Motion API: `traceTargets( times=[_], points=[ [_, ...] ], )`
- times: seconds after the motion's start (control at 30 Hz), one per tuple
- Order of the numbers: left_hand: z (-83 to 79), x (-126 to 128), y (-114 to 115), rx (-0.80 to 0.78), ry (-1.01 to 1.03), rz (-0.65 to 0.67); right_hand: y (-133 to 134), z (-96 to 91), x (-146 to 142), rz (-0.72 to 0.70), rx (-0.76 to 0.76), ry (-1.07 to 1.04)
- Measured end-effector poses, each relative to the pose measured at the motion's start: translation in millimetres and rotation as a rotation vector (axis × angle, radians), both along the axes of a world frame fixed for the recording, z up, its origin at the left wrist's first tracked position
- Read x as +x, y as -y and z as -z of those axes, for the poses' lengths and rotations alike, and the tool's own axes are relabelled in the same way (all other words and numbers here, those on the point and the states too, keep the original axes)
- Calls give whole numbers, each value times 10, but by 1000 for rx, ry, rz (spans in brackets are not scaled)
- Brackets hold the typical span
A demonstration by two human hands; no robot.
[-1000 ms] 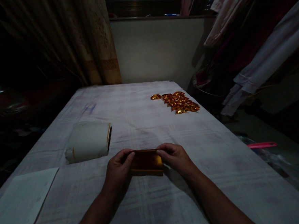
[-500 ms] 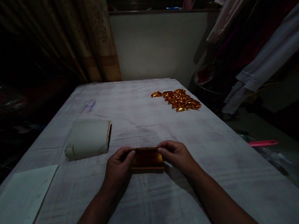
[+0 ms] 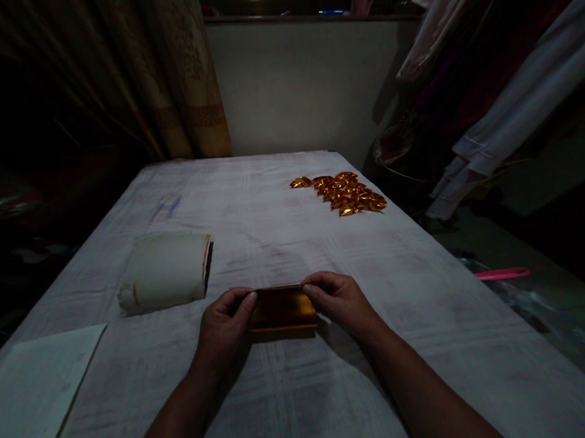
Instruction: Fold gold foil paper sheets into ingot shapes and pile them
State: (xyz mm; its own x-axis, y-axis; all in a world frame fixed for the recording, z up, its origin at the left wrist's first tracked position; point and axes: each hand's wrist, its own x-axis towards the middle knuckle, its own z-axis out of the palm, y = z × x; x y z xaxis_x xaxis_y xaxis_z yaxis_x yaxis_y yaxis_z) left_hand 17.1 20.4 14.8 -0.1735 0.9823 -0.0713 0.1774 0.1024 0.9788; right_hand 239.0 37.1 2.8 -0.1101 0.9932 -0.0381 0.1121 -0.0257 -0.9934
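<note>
A shiny gold foil paper, partly folded, is stretched between my hands just above the table, with a folded strip along its near edge. My left hand pinches its far left corner between thumb and fingers. At the far right corner, my right hand grips it the same way. Farther off to the right lies a pile of folded gold foil pieces, pointed at their ends.
The table bears a pale plaid cloth. A folded grey-white bundle and a white sheet lie on the left. Clothes hang at the right, above a pink handle. A curtain hangs at the back left.
The whole view has shifted slightly, so things appear a little farther left. Both hands keep their pinch on the foil paper, whose inner face shows slightly more openly.
</note>
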Motion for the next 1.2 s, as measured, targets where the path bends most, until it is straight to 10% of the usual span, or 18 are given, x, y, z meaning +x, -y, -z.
traceTargets(
  times=[0.57,1.2],
  points=[
    [69,-59,-33,252,-748,123,-68,30,-81,111,284,698],
    [183,-31,-74,250,-926,81,-66,29,-152,88,260,921]
  ],
)
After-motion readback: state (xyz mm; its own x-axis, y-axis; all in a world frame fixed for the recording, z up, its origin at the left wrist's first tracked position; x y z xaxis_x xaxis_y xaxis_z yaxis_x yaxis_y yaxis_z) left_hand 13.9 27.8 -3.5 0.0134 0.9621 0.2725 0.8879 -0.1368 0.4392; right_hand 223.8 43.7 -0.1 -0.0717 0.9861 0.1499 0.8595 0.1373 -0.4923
